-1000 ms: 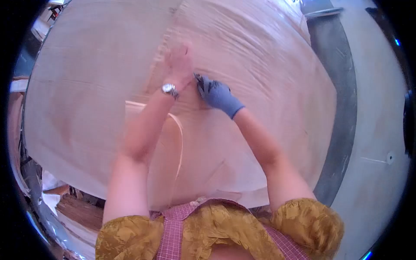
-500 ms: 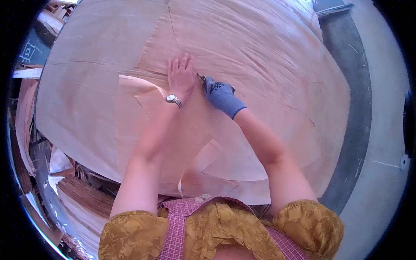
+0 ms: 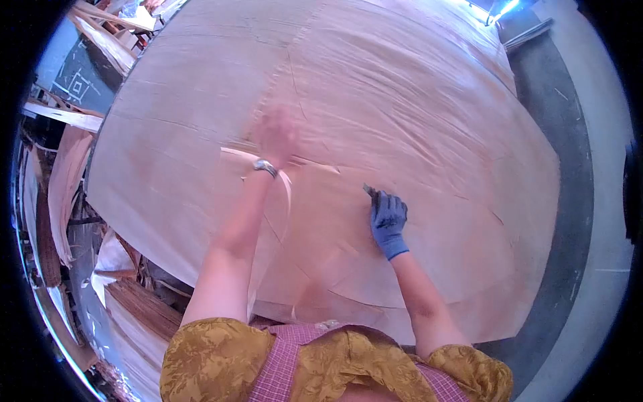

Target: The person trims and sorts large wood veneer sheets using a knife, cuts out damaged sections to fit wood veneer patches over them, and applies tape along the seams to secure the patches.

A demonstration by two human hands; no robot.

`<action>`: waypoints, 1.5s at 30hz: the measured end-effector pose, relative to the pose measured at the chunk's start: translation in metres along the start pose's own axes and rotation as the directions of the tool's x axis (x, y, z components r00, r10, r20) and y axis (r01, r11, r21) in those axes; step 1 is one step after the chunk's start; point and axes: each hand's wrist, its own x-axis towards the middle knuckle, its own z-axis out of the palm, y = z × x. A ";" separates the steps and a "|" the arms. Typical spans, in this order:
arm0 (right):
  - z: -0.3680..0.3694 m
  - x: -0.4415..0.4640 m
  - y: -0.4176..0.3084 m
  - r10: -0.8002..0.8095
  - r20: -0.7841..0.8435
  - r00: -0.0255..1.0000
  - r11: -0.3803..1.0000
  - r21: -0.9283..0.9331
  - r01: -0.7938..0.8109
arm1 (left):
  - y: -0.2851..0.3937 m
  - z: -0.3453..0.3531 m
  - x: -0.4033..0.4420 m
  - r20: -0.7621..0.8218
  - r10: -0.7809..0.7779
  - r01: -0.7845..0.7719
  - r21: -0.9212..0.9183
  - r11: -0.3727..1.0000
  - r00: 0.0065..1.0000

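Observation:
A broad stack of thin wood veneer sheets (image 3: 442, 201) lies in front of me, its top sheet wrinkled on the far right. My left hand (image 3: 278, 137), bare and with a watch at the wrist, is smeared by motion over the veneer; its fingers are not clear. Beside that wrist, a loose strip of veneer (image 3: 288, 191) curls up from a cut edge. In my right hand (image 3: 388, 218), in a blue-grey glove, the fingers are closed round a small knife (image 3: 369, 191). Its dark tip points up and left, close above the sheet.
Torn veneer scraps (image 3: 70, 187) and a brown bundle of offcuts (image 3: 147, 305) lie along the left side. A dark blue-green board with white marks (image 3: 77, 84) stands at the upper left. A grey floor (image 3: 569, 268) runs along the right side.
My right hand has moved down and to the right with the knife, away from my left hand. My left hand, flat on the sheet before, is now blurred. The veneer strip curls up more.

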 end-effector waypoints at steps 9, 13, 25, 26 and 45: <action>0.000 -0.005 0.003 0.025 0.037 0.999 0.998 0.059 -0.028 | -0.026 -0.024 0.059 -0.009 -0.277 0.274 0.195 0.942 0.961; 0.001 -0.008 0.004 0.035 0.032 0.999 0.997 0.073 -0.038 | -0.019 -0.034 0.060 0.009 -0.306 0.294 0.253 0.922 0.952; -0.005 -0.010 0.007 0.022 0.051 0.998 0.998 0.057 -0.025 | -0.209 -0.130 0.106 0.237 -0.254 0.336 -0.805 0.489 0.938; -0.004 -0.009 0.009 0.017 0.039 0.999 0.998 0.055 -0.019 | -0.228 -0.171 0.083 0.085 -0.194 0.154 -0.914 0.376 0.977; 0.001 -0.023 0.004 0.010 -0.050 0.999 1.000 0.026 -0.008 | -0.077 -0.115 -0.185 -0.245 0.145 -0.264 -0.574 0.775 0.959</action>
